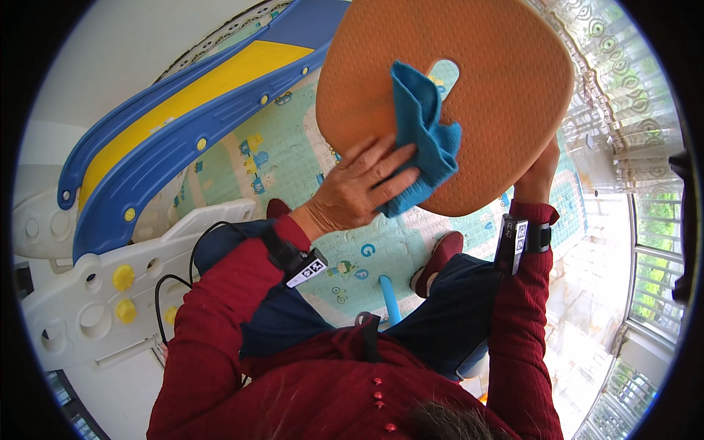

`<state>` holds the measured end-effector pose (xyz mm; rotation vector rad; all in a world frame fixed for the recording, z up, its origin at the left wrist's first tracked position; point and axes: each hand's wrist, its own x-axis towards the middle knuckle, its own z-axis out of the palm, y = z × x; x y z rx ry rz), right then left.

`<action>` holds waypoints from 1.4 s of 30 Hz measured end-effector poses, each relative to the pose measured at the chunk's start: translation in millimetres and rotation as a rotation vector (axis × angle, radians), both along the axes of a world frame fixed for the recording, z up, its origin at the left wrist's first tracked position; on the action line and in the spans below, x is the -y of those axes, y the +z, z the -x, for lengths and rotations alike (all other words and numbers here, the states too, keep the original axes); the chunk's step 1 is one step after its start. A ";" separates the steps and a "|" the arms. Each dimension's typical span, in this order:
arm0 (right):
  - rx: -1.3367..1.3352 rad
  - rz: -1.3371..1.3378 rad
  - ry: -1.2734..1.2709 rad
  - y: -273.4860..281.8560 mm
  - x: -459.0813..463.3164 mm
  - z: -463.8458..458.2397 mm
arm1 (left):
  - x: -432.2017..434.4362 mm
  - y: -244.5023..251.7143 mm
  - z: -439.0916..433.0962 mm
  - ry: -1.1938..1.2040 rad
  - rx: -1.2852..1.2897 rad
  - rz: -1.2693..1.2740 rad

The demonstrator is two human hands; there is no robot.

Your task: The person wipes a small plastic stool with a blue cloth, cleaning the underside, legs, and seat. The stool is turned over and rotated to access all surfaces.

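An orange-brown seat cushion, dotted all over with small dimples and pierced by an oblong slot, is held up in front of me. Its top edge runs out of view. My left hand presses a crumpled blue cloth against the cushion's face, left of and below the slot. The cloth stands up in folds past my fingertips. At the lower right edge of the cushion is my right hand, gripping it from behind; its fingers are hidden by the cushion.
On the left a blue and yellow plastic slide slopes beside a white plastic panel with yellow knobs. A printed play mat covers the floor under my feet. A light blue rod stands between my legs. Sheer curtains hang at the right.
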<state>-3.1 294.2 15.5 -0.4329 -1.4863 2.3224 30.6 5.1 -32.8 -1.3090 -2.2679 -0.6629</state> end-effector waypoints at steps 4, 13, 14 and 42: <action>-0.049 0.075 -0.015 1.8 1.4 4.6 | 18.4 4.6 28.1 0.206 -0.032 -0.076; -0.124 0.177 -0.003 -4.6 3.1 11.3 | 15.9 12.2 48.5 0.330 0.064 -0.236; -0.126 0.191 -0.007 -5.4 3.3 11.6 | 12.4 13.2 46.2 0.313 0.047 -0.219; -0.221 0.384 0.152 3.9 74.0 22.2 | -4.7 42.8 35.0 0.050 0.098 -0.269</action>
